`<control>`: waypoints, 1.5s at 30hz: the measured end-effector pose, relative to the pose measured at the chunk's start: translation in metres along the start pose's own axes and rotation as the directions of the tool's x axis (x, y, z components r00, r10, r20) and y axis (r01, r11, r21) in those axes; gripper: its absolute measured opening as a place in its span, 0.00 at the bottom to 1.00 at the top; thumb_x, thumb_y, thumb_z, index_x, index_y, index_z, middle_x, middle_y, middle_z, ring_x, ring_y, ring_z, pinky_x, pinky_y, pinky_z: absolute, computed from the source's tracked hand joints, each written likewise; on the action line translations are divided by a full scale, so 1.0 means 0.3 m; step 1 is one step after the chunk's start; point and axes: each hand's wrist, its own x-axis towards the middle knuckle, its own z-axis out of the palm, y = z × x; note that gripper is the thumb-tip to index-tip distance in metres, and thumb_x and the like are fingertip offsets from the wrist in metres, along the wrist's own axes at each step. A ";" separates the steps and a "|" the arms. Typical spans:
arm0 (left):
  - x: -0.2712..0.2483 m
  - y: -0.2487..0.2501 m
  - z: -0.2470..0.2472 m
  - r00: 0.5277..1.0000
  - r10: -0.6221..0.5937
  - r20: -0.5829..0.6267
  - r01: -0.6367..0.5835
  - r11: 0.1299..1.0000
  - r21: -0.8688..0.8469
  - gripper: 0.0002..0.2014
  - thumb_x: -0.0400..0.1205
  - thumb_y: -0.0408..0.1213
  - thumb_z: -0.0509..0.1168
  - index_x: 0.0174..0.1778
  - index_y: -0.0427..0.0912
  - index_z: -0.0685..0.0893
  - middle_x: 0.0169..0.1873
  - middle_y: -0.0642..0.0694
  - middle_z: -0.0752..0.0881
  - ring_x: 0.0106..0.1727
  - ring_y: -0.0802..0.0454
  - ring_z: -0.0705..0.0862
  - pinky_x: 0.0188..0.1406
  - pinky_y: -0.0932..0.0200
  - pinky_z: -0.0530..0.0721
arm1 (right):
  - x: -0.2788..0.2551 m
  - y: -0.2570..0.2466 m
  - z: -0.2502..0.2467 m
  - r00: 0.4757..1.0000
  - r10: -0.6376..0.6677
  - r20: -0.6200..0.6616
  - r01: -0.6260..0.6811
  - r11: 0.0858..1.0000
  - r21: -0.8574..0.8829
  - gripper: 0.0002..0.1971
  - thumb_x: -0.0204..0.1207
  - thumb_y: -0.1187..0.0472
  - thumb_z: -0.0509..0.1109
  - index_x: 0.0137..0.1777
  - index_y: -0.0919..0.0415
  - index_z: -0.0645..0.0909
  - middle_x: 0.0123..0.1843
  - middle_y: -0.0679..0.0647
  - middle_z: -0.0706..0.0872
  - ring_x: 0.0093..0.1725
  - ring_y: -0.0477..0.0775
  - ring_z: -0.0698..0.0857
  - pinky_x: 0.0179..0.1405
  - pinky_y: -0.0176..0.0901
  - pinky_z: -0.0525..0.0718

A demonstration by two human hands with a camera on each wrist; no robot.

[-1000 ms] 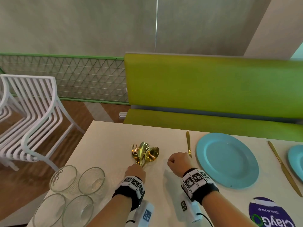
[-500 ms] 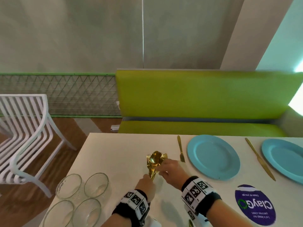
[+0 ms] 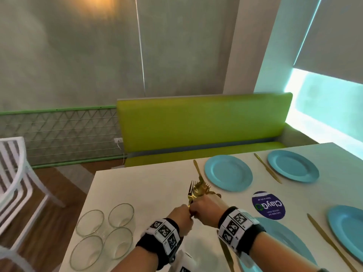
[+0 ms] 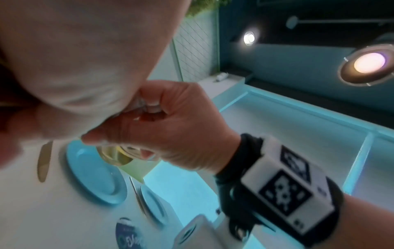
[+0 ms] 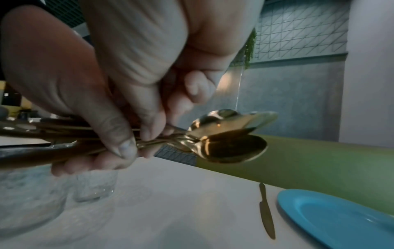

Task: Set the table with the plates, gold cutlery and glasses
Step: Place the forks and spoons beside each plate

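Note:
A bundle of gold forks and spoons [image 3: 196, 191] is held above the white table [image 3: 141, 193], heads pointing away from me. My left hand [image 3: 185, 211] grips the handles, and my right hand [image 3: 197, 207] is curled round the same bundle just ahead of it. In the right wrist view the spoon bowls [image 5: 230, 143] stick out past the fingers. A blue plate [image 3: 227, 172] lies beyond the bundle with a gold knife [image 3: 198, 170] on its left. Several empty glasses [image 3: 106, 230] stand at the near left corner.
Three more blue plates [image 3: 292, 165] [image 3: 347, 228] [image 3: 284, 242] each have a gold knife [image 3: 267, 167] beside them. A purple round sticker [image 3: 268, 205] is on the tabletop. A green bench [image 3: 202, 124] runs behind the table and a white chair [image 3: 13, 173] stands at left.
The cutlery bundle has been lifted off the table and carried right, towards the nearest far plate. My right hand, empty a second ago, now holds it too.

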 end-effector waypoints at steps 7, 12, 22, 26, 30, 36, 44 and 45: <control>-0.082 0.026 0.048 0.997 0.075 -0.005 -0.070 0.948 0.311 0.16 0.84 0.33 0.52 0.68 0.37 0.71 0.66 0.39 0.79 0.67 0.40 0.80 0.63 0.50 0.77 | -0.125 -0.026 -0.032 0.952 0.270 0.147 -0.280 0.959 0.053 0.13 0.77 0.68 0.65 0.57 0.61 0.86 0.56 0.58 0.87 0.54 0.59 0.85 0.56 0.49 0.85; -0.072 0.037 0.060 0.998 0.057 0.025 -0.062 0.948 0.313 0.16 0.84 0.32 0.52 0.68 0.36 0.70 0.66 0.39 0.79 0.66 0.41 0.80 0.64 0.51 0.77 | -0.270 0.110 -0.041 0.844 0.518 0.142 -0.535 0.832 0.146 0.11 0.75 0.60 0.70 0.56 0.53 0.87 0.55 0.54 0.88 0.57 0.56 0.85 0.56 0.44 0.82; 0.126 0.225 0.006 0.991 0.036 -0.130 -0.029 0.998 0.061 0.15 0.84 0.33 0.51 0.67 0.36 0.70 0.64 0.37 0.80 0.65 0.40 0.80 0.62 0.50 0.78 | -0.357 0.593 0.065 0.457 0.872 0.175 -0.781 0.300 0.547 0.10 0.70 0.57 0.76 0.51 0.58 0.91 0.53 0.54 0.91 0.56 0.53 0.86 0.56 0.37 0.81; 0.276 0.350 -0.013 0.983 -0.002 -0.185 -0.012 0.997 -0.073 0.16 0.84 0.31 0.51 0.67 0.35 0.70 0.63 0.35 0.80 0.64 0.38 0.81 0.62 0.47 0.80 | -0.278 0.803 0.142 0.415 0.872 0.260 -0.787 0.201 0.583 0.08 0.72 0.61 0.75 0.50 0.61 0.91 0.53 0.57 0.91 0.56 0.56 0.87 0.58 0.42 0.83; 0.429 0.454 -0.029 0.977 -0.009 -0.215 -0.030 0.983 -0.179 0.14 0.85 0.31 0.52 0.66 0.34 0.70 0.60 0.35 0.82 0.61 0.38 0.82 0.59 0.48 0.81 | -0.176 0.986 0.194 0.390 0.866 0.314 -0.837 0.192 0.512 0.16 0.78 0.56 0.67 0.60 0.62 0.85 0.61 0.56 0.86 0.63 0.54 0.84 0.52 0.35 0.82; 0.578 0.499 -0.045 0.965 -0.068 -0.254 0.000 0.966 -0.259 0.10 0.85 0.33 0.53 0.60 0.36 0.72 0.55 0.38 0.84 0.56 0.41 0.83 0.56 0.50 0.80 | -0.019 1.168 0.292 0.358 0.828 0.431 -0.908 0.201 0.368 0.07 0.75 0.60 0.67 0.47 0.63 0.84 0.41 0.55 0.86 0.51 0.55 0.87 0.33 0.37 0.80; 0.685 0.464 -0.057 0.953 -0.120 -0.279 0.019 0.941 -0.339 0.06 0.86 0.33 0.53 0.56 0.37 0.72 0.54 0.42 0.86 0.54 0.42 0.84 0.54 0.53 0.79 | 0.147 1.271 0.390 0.361 0.820 0.443 -0.915 0.221 0.337 0.11 0.77 0.62 0.65 0.53 0.66 0.84 0.51 0.59 0.86 0.52 0.59 0.86 0.34 0.41 0.77; 0.686 0.462 -0.057 0.952 -0.119 -0.283 0.017 0.940 -0.341 0.04 0.86 0.34 0.53 0.52 0.39 0.71 0.53 0.43 0.86 0.52 0.44 0.84 0.52 0.54 0.79 | 0.153 1.275 0.387 0.358 0.825 0.437 -0.913 0.212 0.348 0.08 0.78 0.63 0.65 0.47 0.65 0.84 0.55 0.59 0.87 0.55 0.59 0.86 0.39 0.42 0.79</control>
